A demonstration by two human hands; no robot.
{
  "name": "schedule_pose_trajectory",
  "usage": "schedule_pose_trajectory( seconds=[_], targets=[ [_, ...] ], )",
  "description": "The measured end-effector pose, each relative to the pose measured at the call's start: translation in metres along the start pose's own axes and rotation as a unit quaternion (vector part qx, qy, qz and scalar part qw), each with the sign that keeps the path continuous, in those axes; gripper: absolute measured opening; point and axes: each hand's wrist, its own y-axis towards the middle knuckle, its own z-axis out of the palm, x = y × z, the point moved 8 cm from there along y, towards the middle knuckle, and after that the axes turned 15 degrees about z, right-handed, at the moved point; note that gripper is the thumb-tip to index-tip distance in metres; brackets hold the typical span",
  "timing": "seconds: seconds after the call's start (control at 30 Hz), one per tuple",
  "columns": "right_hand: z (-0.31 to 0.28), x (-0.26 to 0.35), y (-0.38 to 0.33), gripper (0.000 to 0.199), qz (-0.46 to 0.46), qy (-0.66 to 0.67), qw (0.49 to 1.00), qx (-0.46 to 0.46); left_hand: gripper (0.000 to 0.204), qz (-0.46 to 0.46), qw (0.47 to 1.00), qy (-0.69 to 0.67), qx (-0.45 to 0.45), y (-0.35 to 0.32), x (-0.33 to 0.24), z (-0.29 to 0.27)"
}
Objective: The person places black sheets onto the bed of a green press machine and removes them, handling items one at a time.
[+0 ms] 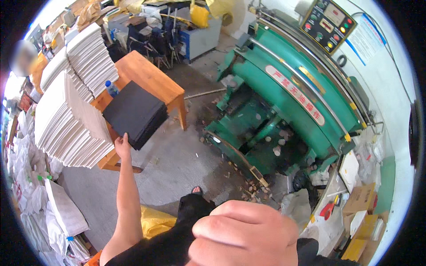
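Observation:
A stack of square black sheets (pixel 135 111) lies at the right end of the wooden table, its front corner sticking out past the edge. My left hand (pixel 123 145) reaches out and pinches that near corner, fingertips on the top sheet; how many sheets it grips I cannot tell. Close to me, low in view, my right hand (pixel 244 235) is closed with its knuckles up. Whatever it may hold is hidden. Tall piles of white sheets (pixel 71 119) stand to the left of the black ones, and a bottle with a blue label (pixel 111 88) stands between them.
A green machine (pixel 284 84) with a metal bar fills the right side, its control panel (pixel 328 24) above. Round scraps (pixel 255 188) litter the floor by it. The wooden table (pixel 153 73) is at left; plastic bags (pixel 29 186) line the far left. Cardboard boxes (pixel 359 199) sit lower right.

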Motion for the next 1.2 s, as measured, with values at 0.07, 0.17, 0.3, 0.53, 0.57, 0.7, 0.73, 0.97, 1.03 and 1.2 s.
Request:
schedule_pose_trajectory(
  seconds=[0.07,0.17,0.3,0.53,0.57,0.7,0.73,0.97,1.03,1.2],
  targets=[
    [0.026,-0.015,-0.006,0.039,0.160,0.080,0.983,0.043,0.065,0.032,0.998,-0.046,-0.028,0.012,0.021,-0.003],
    [0.064,-0.074,-0.049,0.038,0.217,0.035,0.970,0.103,0.048,0.008,0.999,-0.025,-0.040,0.007,0.029,-0.009],
    [0.110,-0.172,-0.191,0.040,0.501,0.024,0.859,0.105,0.036,-0.010,0.998,-0.061,-0.001,0.002,0.028,-0.017],
    [0.133,-0.176,-0.523,0.037,0.877,0.196,0.423,-0.116,0.036,-0.260,0.795,-0.489,0.246,-0.112,-0.086,-0.022],
    [0.134,-0.168,-0.537,0.036,0.877,0.217,0.406,-0.140,0.037,-0.285,0.762,-0.519,0.262,-0.119,-0.097,-0.021],
    [0.138,-0.168,-0.561,0.031,0.869,0.169,0.446,-0.130,0.029,-0.237,0.882,-0.394,0.107,-0.048,-0.004,-0.046],
    [0.130,-0.173,-0.555,0.030,0.866,0.124,0.475,-0.095,0.027,-0.227,0.879,-0.410,0.084,-0.040,-0.020,-0.047],
    [-0.039,-0.218,-0.350,0.033,0.685,0.141,0.665,-0.263,0.045,-0.155,0.806,-0.512,0.251,-0.089,-0.221,0.017],
    [-0.091,-0.253,-0.350,0.038,0.609,0.208,0.648,-0.408,0.045,-0.168,0.806,-0.490,0.287,-0.118,-0.225,0.039],
    [-0.163,-0.404,-0.459,0.061,0.648,0.289,0.478,-0.518,0.043,-0.244,0.751,-0.419,0.448,-0.237,-0.245,0.095]
  ],
)
